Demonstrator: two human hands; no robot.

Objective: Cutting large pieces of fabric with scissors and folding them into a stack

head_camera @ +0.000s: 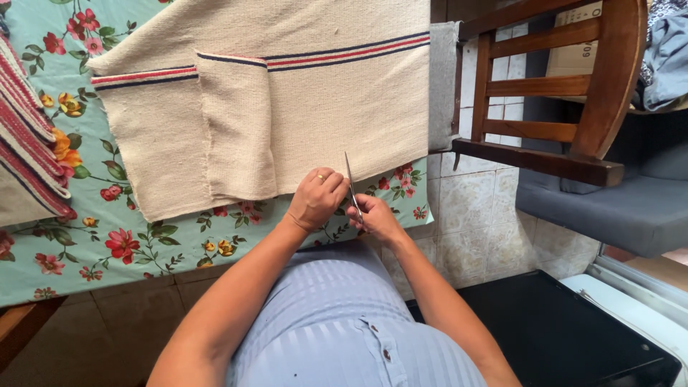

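A cream woven cloth [287, 100] with red and dark blue stripes lies on a table under a teal floral tablecloth [107, 229]; one strip of it is folded over near the left. My left hand [317, 197], wearing a ring, pinches the cloth's near edge. Right beside it, my right hand [376, 217] grips a pair of metal scissors [351, 188], blades pointing away from me into the cloth's edge. The two hands nearly touch at the table's front edge.
Folded red-striped cloths [29, 136] sit at the table's left. A wooden chair [566, 93] stands to the right over a grey cushioned seat [631, 208]. Beige tiled floor [480, 229] lies below; a black surface [566, 337] is at the lower right.
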